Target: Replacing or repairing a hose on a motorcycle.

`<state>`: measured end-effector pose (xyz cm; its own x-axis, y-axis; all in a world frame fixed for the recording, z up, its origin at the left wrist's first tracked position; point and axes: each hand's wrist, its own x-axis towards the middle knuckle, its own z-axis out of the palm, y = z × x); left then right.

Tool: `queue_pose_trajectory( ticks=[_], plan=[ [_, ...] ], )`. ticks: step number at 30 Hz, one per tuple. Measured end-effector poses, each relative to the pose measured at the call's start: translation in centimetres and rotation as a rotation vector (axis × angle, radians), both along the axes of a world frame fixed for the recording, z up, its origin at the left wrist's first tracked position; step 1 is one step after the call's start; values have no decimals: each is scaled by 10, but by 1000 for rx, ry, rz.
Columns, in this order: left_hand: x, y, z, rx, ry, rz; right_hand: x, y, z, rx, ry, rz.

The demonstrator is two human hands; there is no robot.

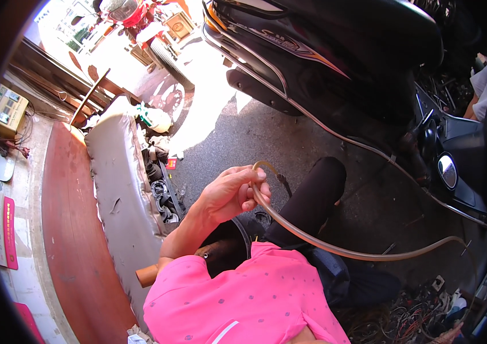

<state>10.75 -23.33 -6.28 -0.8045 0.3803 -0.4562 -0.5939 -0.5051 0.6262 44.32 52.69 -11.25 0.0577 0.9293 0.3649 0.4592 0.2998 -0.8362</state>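
Presently, the left hand (238,195) pinches a translucent tan flexible hose (364,255) between thumb and fingers, on the near side of the black scooter with a chrome side rail (335,51). Beyond the grip, the hose bends over into a short length with a dark end; its longer run sags rightward, below the scooter. Right-hand grip: cannot be told. Stylised lettering is noted on the scooter's white-and-orange side decal (306,47). Well left of the scooter, a white wall calendar with a magenta strip (10,232) bears small printed characters.
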Motion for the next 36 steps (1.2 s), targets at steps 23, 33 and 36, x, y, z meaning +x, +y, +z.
queue_pose_trajectory(
  ticks=[23,33,36],
  plan=[
    [-287,-286,57,-335,235,643,-131,-99,82,-320,117,893],
    [-250,-304,30,-303,168,868,-187,-99,105,151,-183,793],
    [-230,-296,33,-266,129,761,-176,-82,102,218,-148,763]
  ],
)
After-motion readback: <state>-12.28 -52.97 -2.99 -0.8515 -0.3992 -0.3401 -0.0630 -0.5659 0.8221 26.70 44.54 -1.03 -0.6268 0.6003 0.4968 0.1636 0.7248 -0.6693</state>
